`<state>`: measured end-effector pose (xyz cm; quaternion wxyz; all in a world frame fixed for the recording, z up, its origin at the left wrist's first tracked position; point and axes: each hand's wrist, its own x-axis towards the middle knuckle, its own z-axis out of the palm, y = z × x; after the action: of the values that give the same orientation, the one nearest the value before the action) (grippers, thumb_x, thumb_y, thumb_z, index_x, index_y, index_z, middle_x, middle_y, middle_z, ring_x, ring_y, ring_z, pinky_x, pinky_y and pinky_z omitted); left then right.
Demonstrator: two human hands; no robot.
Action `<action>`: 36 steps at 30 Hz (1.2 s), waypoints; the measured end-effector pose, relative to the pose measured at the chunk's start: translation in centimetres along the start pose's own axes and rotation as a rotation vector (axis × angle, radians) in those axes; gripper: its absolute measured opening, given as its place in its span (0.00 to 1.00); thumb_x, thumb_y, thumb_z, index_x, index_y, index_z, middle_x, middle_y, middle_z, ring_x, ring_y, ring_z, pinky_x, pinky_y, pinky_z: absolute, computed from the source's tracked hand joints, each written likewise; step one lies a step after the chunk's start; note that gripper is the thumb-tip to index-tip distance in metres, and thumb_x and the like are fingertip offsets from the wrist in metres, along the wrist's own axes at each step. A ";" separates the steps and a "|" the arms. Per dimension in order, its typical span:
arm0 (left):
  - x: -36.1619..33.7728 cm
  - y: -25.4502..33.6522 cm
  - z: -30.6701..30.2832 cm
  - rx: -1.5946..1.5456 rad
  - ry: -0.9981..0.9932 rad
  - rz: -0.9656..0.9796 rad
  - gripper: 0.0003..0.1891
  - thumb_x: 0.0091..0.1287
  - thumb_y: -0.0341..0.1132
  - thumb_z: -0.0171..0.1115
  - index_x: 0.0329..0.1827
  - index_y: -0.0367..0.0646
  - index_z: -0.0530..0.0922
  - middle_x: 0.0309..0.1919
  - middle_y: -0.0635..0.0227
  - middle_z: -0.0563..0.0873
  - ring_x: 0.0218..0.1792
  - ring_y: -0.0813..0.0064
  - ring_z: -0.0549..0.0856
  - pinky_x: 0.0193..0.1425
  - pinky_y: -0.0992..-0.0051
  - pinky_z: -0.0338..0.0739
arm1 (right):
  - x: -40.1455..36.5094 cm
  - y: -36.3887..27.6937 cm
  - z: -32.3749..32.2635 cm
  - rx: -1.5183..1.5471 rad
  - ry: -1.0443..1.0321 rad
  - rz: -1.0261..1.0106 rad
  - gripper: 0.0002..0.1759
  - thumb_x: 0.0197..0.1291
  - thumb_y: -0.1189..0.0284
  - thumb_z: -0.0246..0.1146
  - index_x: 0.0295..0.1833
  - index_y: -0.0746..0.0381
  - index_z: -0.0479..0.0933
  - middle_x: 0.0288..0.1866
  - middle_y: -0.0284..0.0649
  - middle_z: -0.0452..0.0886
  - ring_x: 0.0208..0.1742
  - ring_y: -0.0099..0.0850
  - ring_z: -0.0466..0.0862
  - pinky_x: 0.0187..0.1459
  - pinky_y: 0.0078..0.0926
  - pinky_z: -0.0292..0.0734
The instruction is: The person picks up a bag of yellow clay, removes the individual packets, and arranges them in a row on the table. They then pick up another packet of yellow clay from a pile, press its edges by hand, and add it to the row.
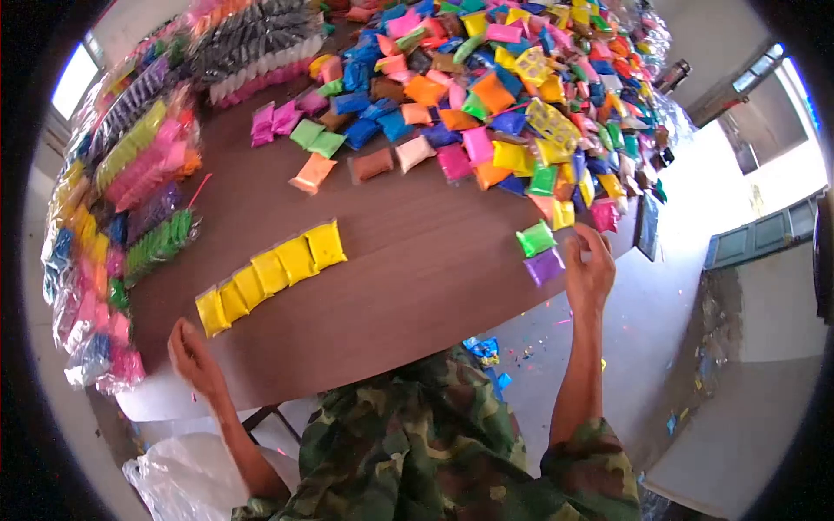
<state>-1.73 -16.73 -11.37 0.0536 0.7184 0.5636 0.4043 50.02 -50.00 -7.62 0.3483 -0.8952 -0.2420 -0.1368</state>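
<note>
My left hand [196, 358] is at the table's near left edge, just below the end of a row of yellow packets [270, 273]. Its fingers are loosely curved, and nothing shows in them. The row runs diagonally up to the right, with packets side by side, touching or overlapping. On the right, my right hand [591, 271] is raised beside a green packet [535, 238] and a purple packet [545, 267]. Its fingers curl toward the thumb in a pinch; whether anything small is between them cannot be made out.
A large heap of mixed coloured packets [486, 95] covers the table's [417, 260] far right. Bagged rows of packets [143, 156] line the left side, with dark bundles [256, 48] behind. An orange packet [314, 173] lies before the heap. Scraps litter the floor [556, 347].
</note>
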 end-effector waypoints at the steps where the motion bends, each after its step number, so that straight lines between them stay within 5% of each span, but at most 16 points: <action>1: -0.2 0.6 -0.6 -0.012 0.001 -0.003 0.16 0.83 0.39 0.58 0.62 0.36 0.83 0.56 0.55 0.88 0.55 0.63 0.86 0.60 0.66 0.81 | 1.0 1.4 0.8 -0.028 -0.018 -0.018 0.17 0.65 0.76 0.69 0.59 0.58 0.86 0.57 0.44 0.87 0.57 0.42 0.87 0.59 0.40 0.82; 7: -0.9 3.4 -2.2 -0.020 0.044 0.053 0.15 0.83 0.37 0.60 0.62 0.35 0.83 0.53 0.57 0.88 0.52 0.65 0.87 0.57 0.68 0.82 | 3.2 2.3 2.1 -0.161 -0.107 -0.110 0.24 0.62 0.72 0.68 0.65 0.57 0.84 0.64 0.47 0.85 0.66 0.50 0.83 0.68 0.46 0.77; 10: -1.4 4.7 -1.8 -0.124 0.015 0.022 0.14 0.83 0.36 0.60 0.60 0.36 0.84 0.52 0.59 0.88 0.50 0.69 0.87 0.55 0.71 0.82 | 3.4 2.5 1.8 -0.141 -0.077 -0.128 0.22 0.63 0.74 0.68 0.64 0.60 0.84 0.61 0.46 0.87 0.62 0.48 0.87 0.66 0.42 0.80; 13: -2.3 8.7 -1.5 -0.235 -0.070 0.035 0.12 0.81 0.35 0.61 0.57 0.36 0.85 0.49 0.63 0.88 0.47 0.73 0.87 0.51 0.73 0.83 | 2.7 2.6 0.9 -0.062 0.041 -0.141 0.14 0.71 0.71 0.65 0.57 0.64 0.84 0.49 0.47 0.88 0.48 0.44 0.89 0.51 0.38 0.84; 14: -2.7 9.8 -1.2 -0.286 -0.157 0.039 0.12 0.80 0.35 0.63 0.56 0.36 0.85 0.48 0.64 0.88 0.46 0.74 0.87 0.50 0.73 0.83 | 2.3 2.3 0.5 -0.013 0.051 -0.117 0.13 0.73 0.70 0.64 0.56 0.65 0.84 0.46 0.48 0.88 0.44 0.42 0.90 0.47 0.36 0.85; 15: -3.1 10.7 -0.9 -0.330 -0.244 0.041 0.11 0.78 0.34 0.64 0.55 0.37 0.85 0.47 0.65 0.88 0.45 0.74 0.87 0.48 0.73 0.83 | 1.6 0.8 -0.6 0.063 -0.073 0.029 0.12 0.78 0.69 0.61 0.53 0.66 0.83 0.39 0.42 0.86 0.35 0.28 0.86 0.37 0.28 0.82; 18: -4.6 16.6 0.1 -0.515 -0.527 -0.023 0.12 0.71 0.34 0.70 0.54 0.39 0.86 0.43 0.64 0.89 0.41 0.74 0.88 0.43 0.72 0.84 | -2.1 -3.5 -1.8 0.493 -0.285 0.188 0.13 0.81 0.68 0.58 0.56 0.66 0.83 0.40 0.34 0.85 0.37 0.18 0.83 0.36 0.22 0.80; 20: -5.9 19.3 2.3 -0.518 -0.797 -0.002 0.16 0.69 0.37 0.75 0.55 0.38 0.87 0.44 0.60 0.91 0.39 0.73 0.89 0.43 0.72 0.85 | -5.2 -8.0 -1.7 0.690 -0.416 0.198 0.14 0.82 0.69 0.57 0.57 0.66 0.83 0.41 0.32 0.85 0.37 0.17 0.82 0.36 0.20 0.79; 21: -6.8 21.2 2.7 -0.727 -0.916 -0.163 0.18 0.69 0.38 0.76 0.57 0.37 0.87 0.42 0.62 0.91 0.39 0.77 0.88 0.44 0.74 0.84 | -6.6 -9.7 -1.2 0.789 -0.482 0.203 0.14 0.82 0.69 0.57 0.58 0.67 0.82 0.41 0.30 0.85 0.37 0.17 0.82 0.37 0.20 0.79; 23: -6.8 25.2 2.7 -0.762 -1.053 -0.063 0.19 0.69 0.38 0.76 0.57 0.36 0.87 0.42 0.64 0.91 0.39 0.81 0.86 0.44 0.76 0.83 | -9.4 -11.9 0.4 0.841 -0.553 0.140 0.12 0.80 0.69 0.59 0.55 0.66 0.82 0.36 0.29 0.83 0.35 0.19 0.80 0.34 0.24 0.76; 28: -8.6 25.6 4.0 -0.888 -1.108 -0.227 0.12 0.74 0.32 0.71 0.55 0.35 0.87 0.40 0.75 0.89 0.41 0.87 0.83 0.44 0.81 0.79 | -12.0 -13.7 0.8 0.693 -0.650 -0.022 0.12 0.78 0.68 0.63 0.55 0.65 0.82 0.39 0.35 0.86 0.36 0.20 0.80 0.38 0.25 0.78; 29: -8.9 25.1 4.2 -0.908 -1.093 -0.263 0.11 0.74 0.32 0.71 0.55 0.35 0.87 0.40 0.76 0.89 0.40 0.88 0.82 0.44 0.81 0.79 | -12.9 -14.2 1.5 0.962 -0.586 0.140 0.12 0.76 0.67 0.66 0.54 0.66 0.81 0.39 0.37 0.86 0.37 0.21 0.82 0.39 0.24 0.79; 36: -9.6 23.2 4.3 -0.856 -1.050 -0.116 0.08 0.73 0.31 0.71 0.50 0.38 0.87 0.37 0.78 0.87 0.39 0.88 0.82 0.43 0.81 0.78 | -14.5 -13.1 3.2 0.986 -0.679 0.176 0.15 0.76 0.67 0.68 0.57 0.67 0.82 0.46 0.34 0.88 0.43 0.18 0.84 0.47 0.19 0.80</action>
<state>18.47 -31.58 -6.90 0.6213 0.7035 0.2907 0.1861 31.11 -44.29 -8.63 0.6355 -0.6386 -0.2995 0.3142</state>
